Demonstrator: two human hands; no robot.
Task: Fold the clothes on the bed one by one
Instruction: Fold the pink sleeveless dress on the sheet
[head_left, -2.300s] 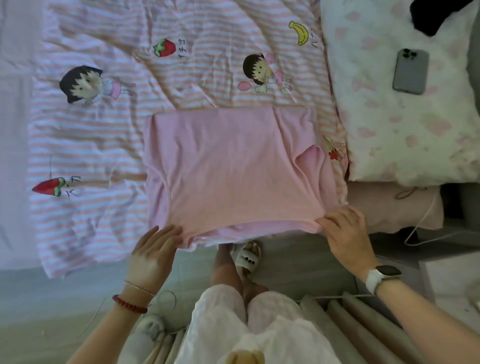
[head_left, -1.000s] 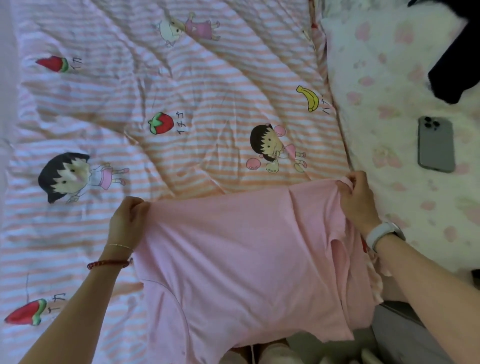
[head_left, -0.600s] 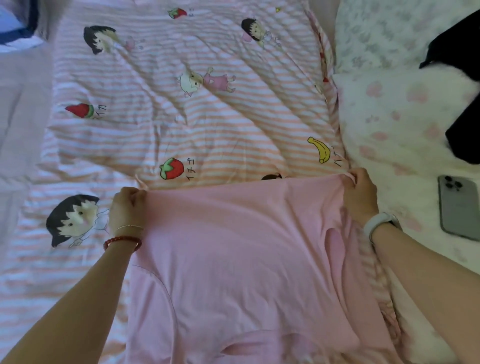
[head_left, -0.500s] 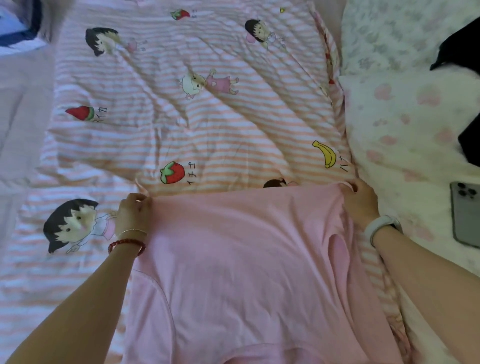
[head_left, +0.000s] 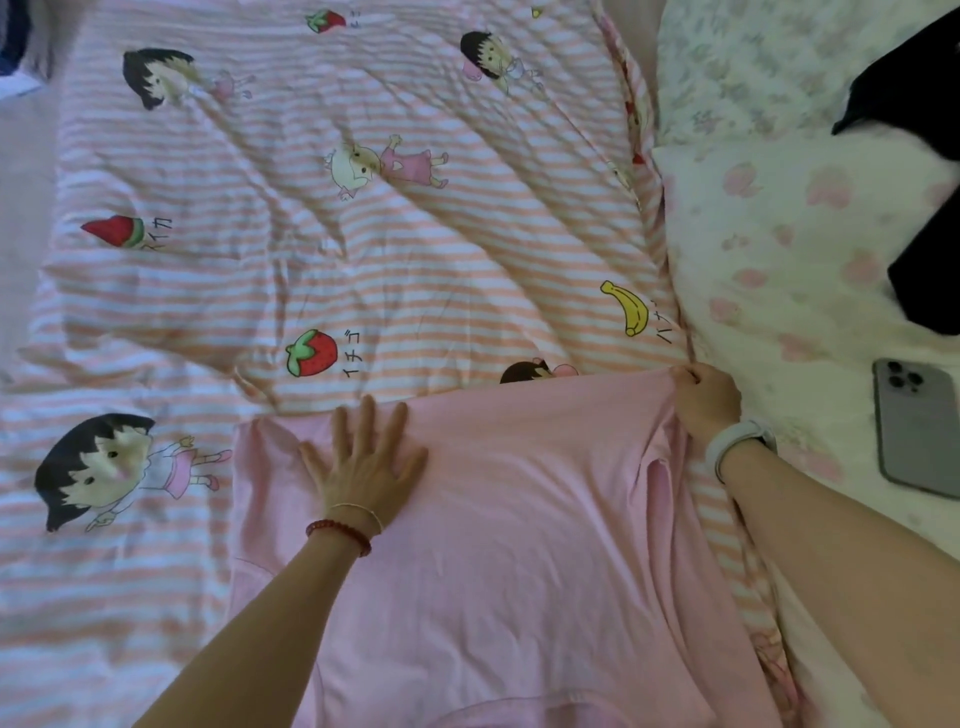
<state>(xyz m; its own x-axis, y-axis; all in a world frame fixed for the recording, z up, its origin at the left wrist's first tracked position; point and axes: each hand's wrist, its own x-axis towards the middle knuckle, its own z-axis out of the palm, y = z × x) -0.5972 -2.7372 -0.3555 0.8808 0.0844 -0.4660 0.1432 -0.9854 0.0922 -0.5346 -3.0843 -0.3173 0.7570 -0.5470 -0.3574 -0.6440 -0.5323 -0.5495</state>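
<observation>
Garment: pink garment lies flat on the striped quilt, its far edge straight across.
Left hand: fingers spread, pressing the cloth.
Right hand: grip pinches the far right corner.
Right side: pillow bearing a phone and dark clothing.

The left hand has let go of the soft pink cotton garment's far corner and now presses flat, fingers spread, on it.

pink shirt | lying flat, spread on striped bedspread | far edge straight, right sleeve tucked inward
</observation>
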